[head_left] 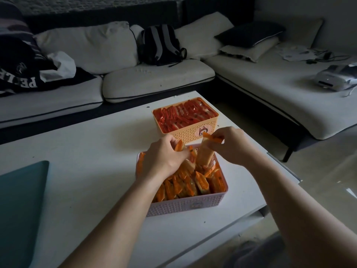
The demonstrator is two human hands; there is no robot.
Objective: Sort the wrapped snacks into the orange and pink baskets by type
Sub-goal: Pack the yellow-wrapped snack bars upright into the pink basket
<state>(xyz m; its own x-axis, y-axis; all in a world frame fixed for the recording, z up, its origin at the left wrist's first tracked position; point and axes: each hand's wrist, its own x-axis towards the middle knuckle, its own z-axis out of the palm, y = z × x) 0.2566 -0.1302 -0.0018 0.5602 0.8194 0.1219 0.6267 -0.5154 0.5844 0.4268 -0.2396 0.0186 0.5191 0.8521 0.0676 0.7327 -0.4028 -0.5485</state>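
The pink basket [185, 205] stands near me on the white table, packed with several orange-wrapped snacks [201, 183]. Behind it the orange basket [195, 133] holds several red-wrapped snacks [183, 115]. My left hand [164, 156] reaches into the pink basket's far left part, fingers closed on an orange-wrapped snack [179, 145]. My right hand [231, 145] hovers over the basket's far right corner, pinching the top of another orange-wrapped snack [205, 154] that hangs upright with its lower end among the others.
A teal flat object [21, 206] lies at the table's near left. The white table [87, 151] ends just right of the baskets. A sofa with cushions, a dark backpack [160, 45] and clothes runs behind; a white device [336, 78] lies on its right section.
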